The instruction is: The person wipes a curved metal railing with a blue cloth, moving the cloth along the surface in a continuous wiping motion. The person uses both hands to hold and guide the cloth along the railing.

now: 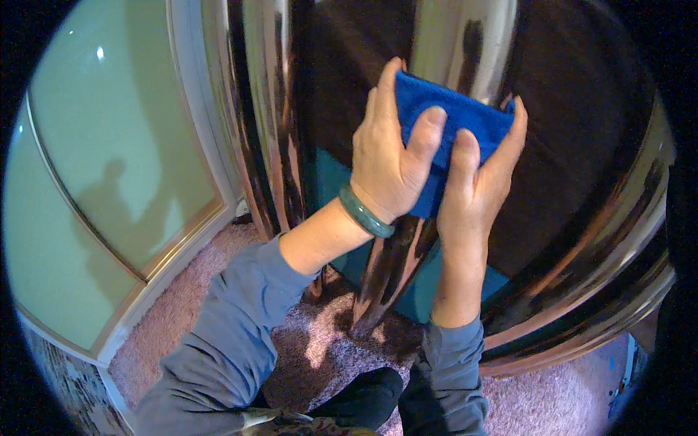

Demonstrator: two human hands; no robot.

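Observation:
Both my hands hold a folded blue cloth [452, 103] in front of a shiny metal post [463, 38]. My left hand [390, 147], with a green bangle [365, 212] at its wrist, grips the cloth's left side, thumb on the near face and fingers behind. On the right side my right hand [480, 169] holds it the same way, its thumb close to the left one. The fingers behind the cloth are mostly hidden. Whether the cloth touches the post cannot be told.
More curved, mirror-like metal tubes [267, 109] stand to the left and sweep round at the right [594, 289]. Dark brown panels lie between them. Pale green framed panels [109, 136] form the left side. Pinkish carpet [322, 338] covers the floor around my knees.

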